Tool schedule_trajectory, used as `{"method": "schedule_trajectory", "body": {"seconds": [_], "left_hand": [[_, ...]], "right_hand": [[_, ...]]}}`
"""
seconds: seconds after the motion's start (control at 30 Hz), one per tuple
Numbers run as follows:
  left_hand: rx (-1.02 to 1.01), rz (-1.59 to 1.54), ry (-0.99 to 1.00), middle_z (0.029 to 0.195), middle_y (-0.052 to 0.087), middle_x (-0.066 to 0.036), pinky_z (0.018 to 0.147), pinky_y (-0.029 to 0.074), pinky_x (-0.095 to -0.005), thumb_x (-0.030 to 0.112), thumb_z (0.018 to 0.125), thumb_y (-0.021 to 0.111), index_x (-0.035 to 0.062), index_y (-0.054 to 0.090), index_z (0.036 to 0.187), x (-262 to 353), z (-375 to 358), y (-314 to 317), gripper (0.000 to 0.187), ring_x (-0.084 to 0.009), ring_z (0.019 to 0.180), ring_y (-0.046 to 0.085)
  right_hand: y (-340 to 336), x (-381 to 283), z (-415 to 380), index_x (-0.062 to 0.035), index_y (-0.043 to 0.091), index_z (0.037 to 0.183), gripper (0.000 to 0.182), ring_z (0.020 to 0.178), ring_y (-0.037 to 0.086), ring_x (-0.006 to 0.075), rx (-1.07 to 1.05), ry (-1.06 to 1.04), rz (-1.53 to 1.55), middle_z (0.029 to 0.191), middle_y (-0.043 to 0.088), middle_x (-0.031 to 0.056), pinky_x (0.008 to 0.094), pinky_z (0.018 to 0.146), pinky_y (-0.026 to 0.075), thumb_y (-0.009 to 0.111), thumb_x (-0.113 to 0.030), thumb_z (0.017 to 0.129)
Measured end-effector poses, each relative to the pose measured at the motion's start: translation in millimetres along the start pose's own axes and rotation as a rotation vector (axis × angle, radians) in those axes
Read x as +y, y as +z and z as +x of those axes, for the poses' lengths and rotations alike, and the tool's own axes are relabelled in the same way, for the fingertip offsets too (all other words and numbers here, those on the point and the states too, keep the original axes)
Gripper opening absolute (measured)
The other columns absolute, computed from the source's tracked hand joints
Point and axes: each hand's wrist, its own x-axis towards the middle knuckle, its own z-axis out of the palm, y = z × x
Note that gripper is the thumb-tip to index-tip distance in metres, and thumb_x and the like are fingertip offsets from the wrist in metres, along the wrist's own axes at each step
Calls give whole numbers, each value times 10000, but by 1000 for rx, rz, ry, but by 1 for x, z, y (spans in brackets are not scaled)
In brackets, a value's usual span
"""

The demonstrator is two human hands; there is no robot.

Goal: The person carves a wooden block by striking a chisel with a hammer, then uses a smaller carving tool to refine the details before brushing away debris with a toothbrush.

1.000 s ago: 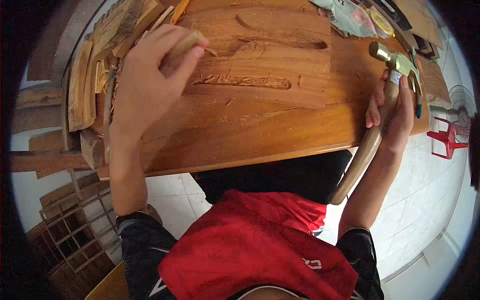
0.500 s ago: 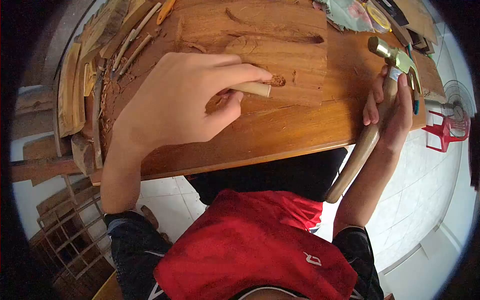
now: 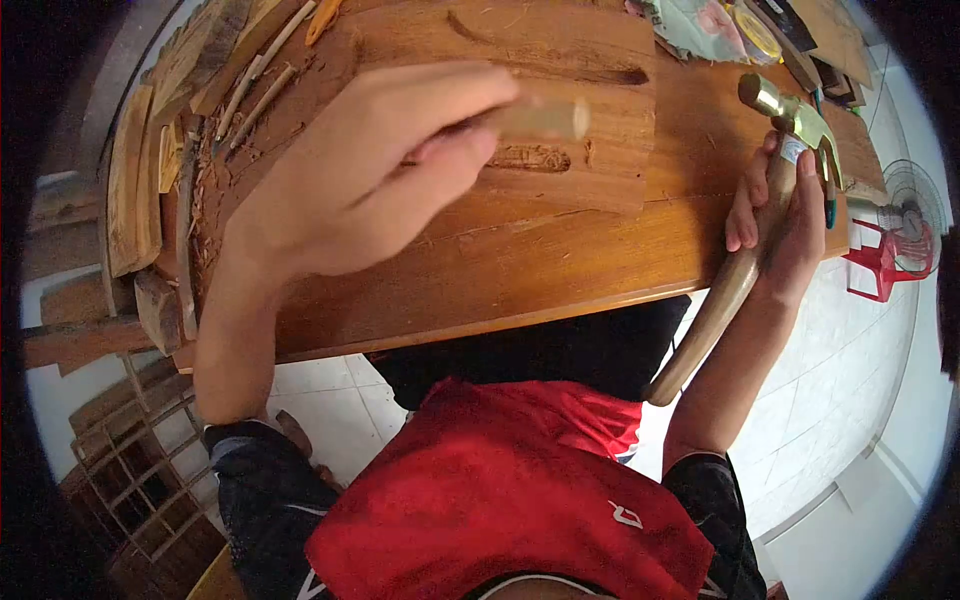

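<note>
My left hand point(image 3: 360, 175) is closed around a tool with a light wooden handle point(image 3: 550, 120), blurred by motion. The handle's blunt end points right, while the tool's other end is hidden in the fist. Below it lies a flat wooden board point(image 3: 615, 125) with carved grooves, among them a short rough-bottomed groove point(image 3: 535, 158) beside my fingers. On the right, my right hand point(image 3: 792, 215) grips a claw hammer point(image 3: 735, 280) high on its wooden handle, just under the brassy head. The hammer's head is up over the table's right side, and its handle slants down along my forearm.
Wood offcuts point(image 3: 135, 190), slim wooden-handled tools point(image 3: 262, 108) and shavings lie along the left of the wooden table point(image 3: 480, 270). A tape roll point(image 3: 757, 35) and a cloth point(image 3: 690, 30) sit at the back right. A red plastic chair point(image 3: 880, 260) and a fan point(image 3: 908, 205) stand beyond.
My left hand has lifted away from the short groove with the wooden-handled tool and turned, and the handle's end has swung up and right. My right hand and the hammer have barely moved.
</note>
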Motion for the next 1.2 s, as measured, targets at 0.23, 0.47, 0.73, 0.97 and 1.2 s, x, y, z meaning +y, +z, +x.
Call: {"method": "schedule_trajectory", "body": {"seconds": [0.23, 0.47, 0.73, 0.97, 1.2], "left_hand": [[170, -792, 84, 1106, 666, -217, 1023, 570, -464, 27, 1067, 470, -45, 425, 1244, 2, 35, 20, 196, -318, 1182, 667], [58, -800, 304, 1294, 619, -294, 1061, 554, -446, 5, 1061, 462, -77, 414, 1282, -35, 47, 39, 240, -337, 1237, 638], [1, -663, 350, 1257, 634, -249, 1042, 569, -408, -1, 1046, 492, -76, 451, 1311, -31, 58, 35, 278, -312, 1235, 645], [-18, -582, 478, 1220, 663, -244, 1010, 586, -405, 8, 1045, 504, -71, 468, 1315, -33, 66, 35, 284, -296, 1189, 676], [-89, -602, 352, 1128, 723, -213, 943, 610, -393, 60, 1053, 526, -50, 479, 1367, -30, 68, 44, 336, -263, 1078, 729]], "right_hand": [[0, -1, 0, -11, 530, 1158, 444, 406, 406, 100, -4, 1, -14, 691, 446, 25, 254, 362, 396, 486, -442, 1065], [2, -1, -2, -3, 524, 1164, 457, 409, 410, 100, -7, -4, -24, 695, 446, 26, 252, 360, 401, 483, -446, 1061], [10, -21, -9, 47, 488, 1221, 479, 393, 408, 108, -116, -23, -138, 695, 451, 57, 246, 352, 399, 467, -404, 1062], [17, -63, -18, 50, 420, 1319, 549, 391, 421, 134, -291, -123, -173, 761, 463, 68, 258, 342, 430, 452, -439, 1069], [59, -113, -10, 42, 522, 1275, 469, 406, 419, 78, -115, -507, -455, 671, 473, 16, 229, 355, 385, 387, -374, 1106]]}}
